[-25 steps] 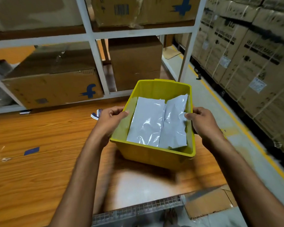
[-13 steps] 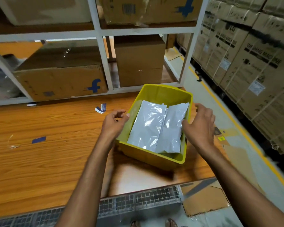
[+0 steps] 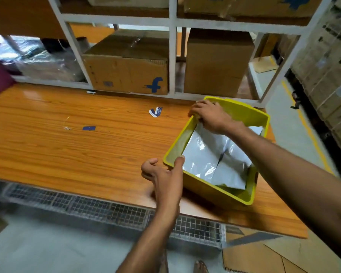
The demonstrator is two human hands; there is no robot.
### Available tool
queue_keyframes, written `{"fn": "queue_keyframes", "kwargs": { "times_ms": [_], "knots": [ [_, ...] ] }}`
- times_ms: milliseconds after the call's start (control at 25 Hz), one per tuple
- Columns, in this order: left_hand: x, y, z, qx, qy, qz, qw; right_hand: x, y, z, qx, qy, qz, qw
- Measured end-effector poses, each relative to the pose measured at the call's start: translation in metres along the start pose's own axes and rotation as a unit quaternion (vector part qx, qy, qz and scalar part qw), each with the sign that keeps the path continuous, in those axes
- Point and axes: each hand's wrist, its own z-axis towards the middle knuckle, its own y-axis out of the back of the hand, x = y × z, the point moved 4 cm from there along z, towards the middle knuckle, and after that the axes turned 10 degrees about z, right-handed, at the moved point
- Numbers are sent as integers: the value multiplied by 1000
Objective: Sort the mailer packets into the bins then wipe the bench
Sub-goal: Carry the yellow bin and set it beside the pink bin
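1 yellow bin (image 3: 244, 112) is set on the wooden bench (image 3: 67, 146), with 2 silver mailer packets (image 3: 205, 154) laid inside. Its near-left corner is gripped by the left hand (image 3: 163, 176), its far-left corner by the right hand (image 3: 212, 117).

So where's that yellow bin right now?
In the head view, the yellow bin sits at the right end of the wooden bench, in front of the plain cardboard box, the left hand and right hand gripping its rim.
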Motion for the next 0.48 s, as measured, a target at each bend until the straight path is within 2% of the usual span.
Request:
{"fn": "queue_keyframes", "kwargs": {
  "times_ms": [160,280,480],
  "knots": [
    [14,-19,-27,97,60,-99,989,-8,8,5,-1,40,-74,996],
    [3,-18,-20,64,35,-118,990,-22,30,-1,-18,45,-72,996],
    [-28,21,16,-27,-29,-126,991,-51,75,-30,-62,-17,1,998]
  ]
}}
